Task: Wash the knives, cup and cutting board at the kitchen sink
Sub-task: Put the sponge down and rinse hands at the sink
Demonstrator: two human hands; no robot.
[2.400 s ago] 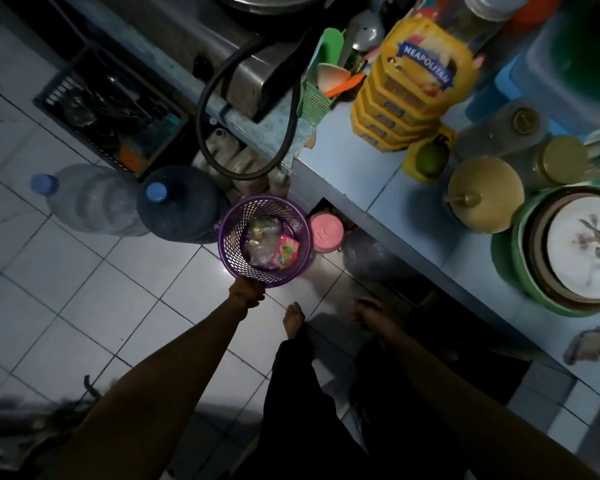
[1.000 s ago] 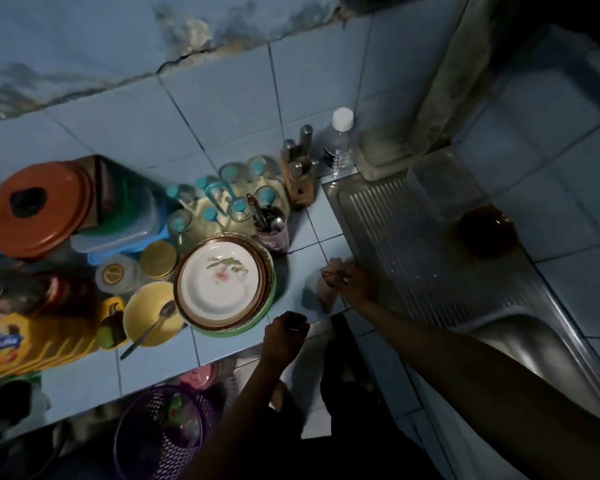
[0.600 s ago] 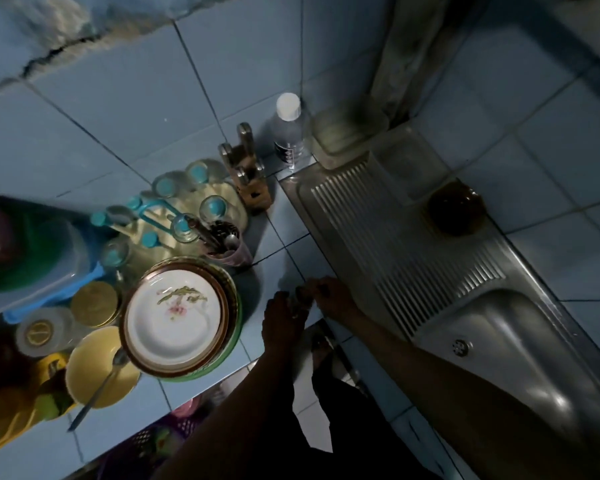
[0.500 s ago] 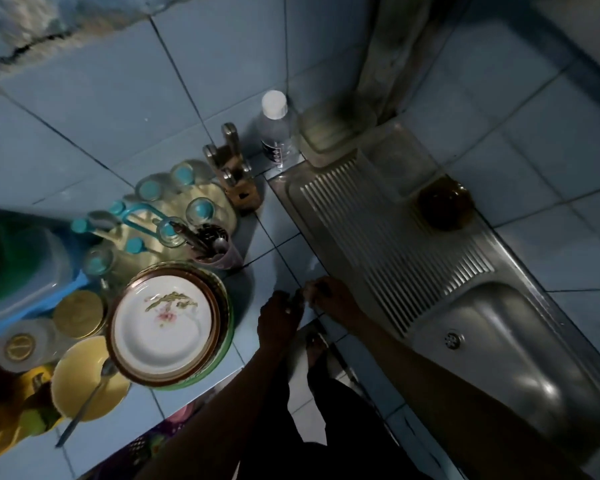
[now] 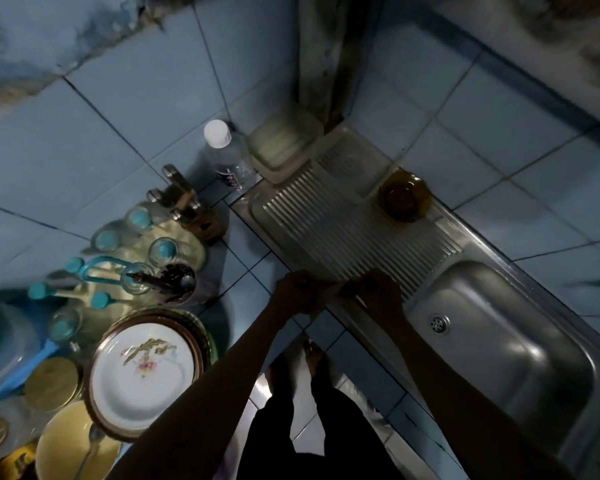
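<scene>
Stainless steel sink (image 5: 520, 344) sits dry and bare; both hands meet at the drainboard's near edge, left hand (image 5: 297, 294) and right hand (image 5: 378, 294) pinching something small and pale, can't tell what; knives look parked in the wooden block (image 5: 191, 209); washing hasn't started I'd guess, fetching them's next.

hands 2 (image 5: 300, 292) | bottle 1 (image 5: 226, 157) | knife block 1 (image 5: 191, 211) | amber bowl 1 (image 5: 404, 196)

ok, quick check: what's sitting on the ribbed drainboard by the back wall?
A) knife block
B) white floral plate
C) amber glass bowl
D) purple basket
C: the amber glass bowl sits on the far edge of the ribbed drainboard, while the floral plate and knife block stand on the tiled counter to its left.
</scene>
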